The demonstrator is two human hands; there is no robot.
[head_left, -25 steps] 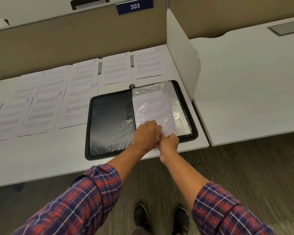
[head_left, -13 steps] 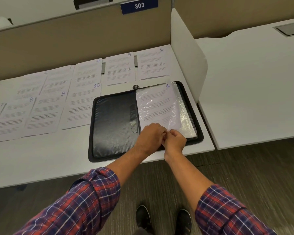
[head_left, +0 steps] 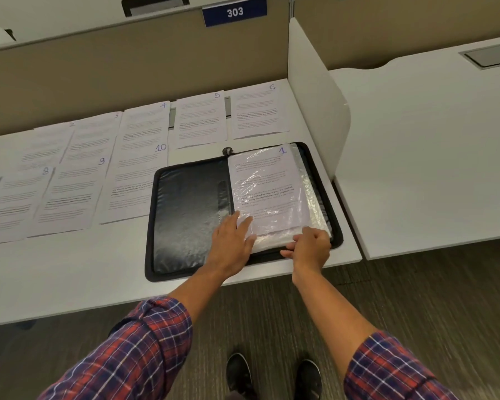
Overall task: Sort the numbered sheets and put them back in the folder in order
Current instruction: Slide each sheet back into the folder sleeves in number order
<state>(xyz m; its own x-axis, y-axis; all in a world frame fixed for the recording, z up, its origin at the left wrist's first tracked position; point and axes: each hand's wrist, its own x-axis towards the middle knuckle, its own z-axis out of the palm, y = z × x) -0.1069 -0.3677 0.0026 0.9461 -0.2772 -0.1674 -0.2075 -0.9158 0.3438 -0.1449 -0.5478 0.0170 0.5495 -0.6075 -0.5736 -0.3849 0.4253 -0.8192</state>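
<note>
An open black zip folder (head_left: 191, 209) lies at the desk's front right. Sheet 1 (head_left: 267, 183) sits inside the top clear sleeve on its right half. My left hand (head_left: 233, 239) lies flat with straight fingers on the sleeve's near left corner. My right hand (head_left: 311, 246) has curled fingers pinching the near edge of the sleeve stack. Loose numbered sheets lie on the desk: 10 (head_left: 136, 183), 9 (head_left: 70, 197), 8 (head_left: 15, 203), 4 (head_left: 145, 125), 5 (head_left: 201, 119), 6 (head_left: 257, 111), and others farther left with numbers too faint to read.
A white divider panel (head_left: 315, 96) stands right of the folder, with a second white desk (head_left: 425, 140) beyond it. A beige partition with a blue 303 sign (head_left: 234, 12) backs the desk. My shoes (head_left: 272, 376) stand on grey carpet below.
My left hand has opened and spread flat on the sleeve, moving apart from the right hand. Sheet 1 now lies deeper and straighter in the sleeve.
</note>
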